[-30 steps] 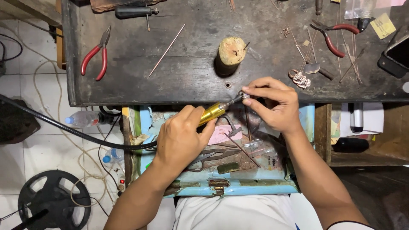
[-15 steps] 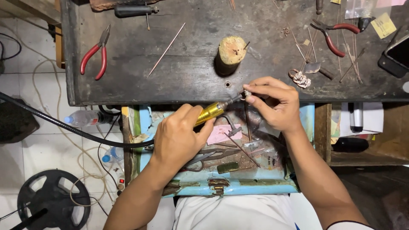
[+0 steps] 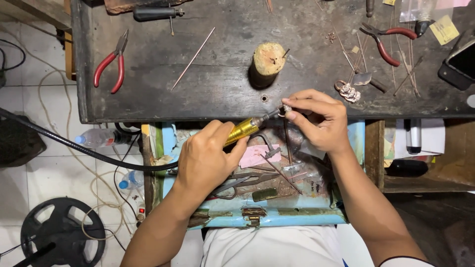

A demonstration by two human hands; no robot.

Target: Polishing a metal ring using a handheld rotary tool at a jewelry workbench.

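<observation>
1. A dark wooden workbench [image 3: 222,94] is stretching across the view just beyond both hands, its near edge running right under the fingertips.
2. A pale blue open drawer [image 3: 297,215] is sitting directly below the hands, holding scissors [image 3: 245,182] and scraps of metal and paper.
3. A black flexible shaft [image 3: 74,143] is trailing away to the left of the left hand, reaching back to the tool that hand is holding.
4. The left hand [image 3: 205,160] is closing around a brass-coloured rotary handpiece [image 3: 242,131], fingers wrapped over its body, the tip pointing up and right toward the other hand.
5. The right hand [image 3: 319,118] is pinching a small silvery ring-like piece [image 3: 286,110] between thumb and forefinger, the other fingers curling in.
6. That piece is lying at the bench edge, between the two hands, touching the handpiece tip.
7. A short wooden peg [image 3: 268,59] is standing upright just beyond the right hand's fingertips.
8. Red-handled pliers [image 3: 113,66] are lying well beyond the left hand, farther to its left.
9. A small silvery ornament [image 3: 349,91] is resting just beyond the right hand's knuckles.
</observation>
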